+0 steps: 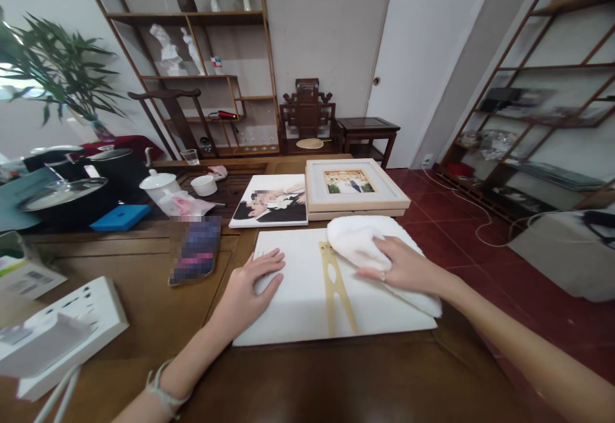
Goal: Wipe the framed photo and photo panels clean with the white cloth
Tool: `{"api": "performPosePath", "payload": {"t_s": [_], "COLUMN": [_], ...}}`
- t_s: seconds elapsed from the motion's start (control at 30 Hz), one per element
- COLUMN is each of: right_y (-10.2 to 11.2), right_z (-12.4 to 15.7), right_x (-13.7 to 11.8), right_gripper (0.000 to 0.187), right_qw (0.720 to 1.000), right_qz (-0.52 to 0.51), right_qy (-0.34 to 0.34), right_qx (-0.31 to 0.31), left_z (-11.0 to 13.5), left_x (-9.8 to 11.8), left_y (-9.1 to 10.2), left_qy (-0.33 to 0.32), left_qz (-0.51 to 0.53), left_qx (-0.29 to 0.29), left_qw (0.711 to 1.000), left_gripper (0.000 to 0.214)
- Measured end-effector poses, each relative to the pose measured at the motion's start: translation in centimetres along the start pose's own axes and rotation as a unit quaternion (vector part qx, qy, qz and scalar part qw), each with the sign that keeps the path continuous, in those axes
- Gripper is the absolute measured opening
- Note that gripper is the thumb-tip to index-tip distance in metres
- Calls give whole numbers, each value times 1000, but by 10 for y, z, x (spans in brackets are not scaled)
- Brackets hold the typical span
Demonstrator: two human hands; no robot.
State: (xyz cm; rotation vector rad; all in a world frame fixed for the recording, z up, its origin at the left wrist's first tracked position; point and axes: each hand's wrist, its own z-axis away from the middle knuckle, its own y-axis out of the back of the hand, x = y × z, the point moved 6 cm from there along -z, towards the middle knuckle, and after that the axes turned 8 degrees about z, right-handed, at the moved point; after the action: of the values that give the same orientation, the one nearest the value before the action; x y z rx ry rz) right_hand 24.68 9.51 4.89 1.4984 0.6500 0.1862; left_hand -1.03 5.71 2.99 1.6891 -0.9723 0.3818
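Observation:
A large white board (298, 307) lies flat on the wooden table in front of me, with a tan, fork-shaped figure (335, 288) running down its middle. My left hand (254, 288) rests on the board's left side, fingers stretched out and holding nothing. On the right, my right hand (401, 266) grips a fluffy white cloth (360, 243), its fingers and thumb pinching the fabric. The cloth covers the board's upper right part and drapes over its right edge. Part of the figure's top end is next to the cloth.
Behind the board lie a photo panel (273, 205) and a light wooden picture frame (317, 202). To the left are a phone (195, 250), a blue box (120, 216), a white lidded cup (158, 182), dark pots (118, 170) and a white power strip (91, 333).

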Motion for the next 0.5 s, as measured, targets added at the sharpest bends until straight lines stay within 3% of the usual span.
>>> {"api": "performPosePath", "payload": {"t_s": [0.1,0.17,0.3,0.5], "right_y": [-5,-6,-3,12], "right_z": [0,0,14,73], "right_x": [-18,-26,-31,-51], "right_gripper": [15,15,12,19], "right_qw": [993,986,988,985], "right_qz": [46,67,58,-5], "right_qy": [111,151,139,115], "right_qx": [13,9,-44,-127], "left_z": [0,0,0,0], "left_x": [1,1,1,1], "left_y": [0,0,0,-1], "left_qy": [-1,-2,-2,-5], "left_qz": [-4,-6,-10,-8], "left_qx": [-2,-4,-6,3], "left_qw": [1000,1000,1000,1000], "left_gripper": [24,24,24,23]}}
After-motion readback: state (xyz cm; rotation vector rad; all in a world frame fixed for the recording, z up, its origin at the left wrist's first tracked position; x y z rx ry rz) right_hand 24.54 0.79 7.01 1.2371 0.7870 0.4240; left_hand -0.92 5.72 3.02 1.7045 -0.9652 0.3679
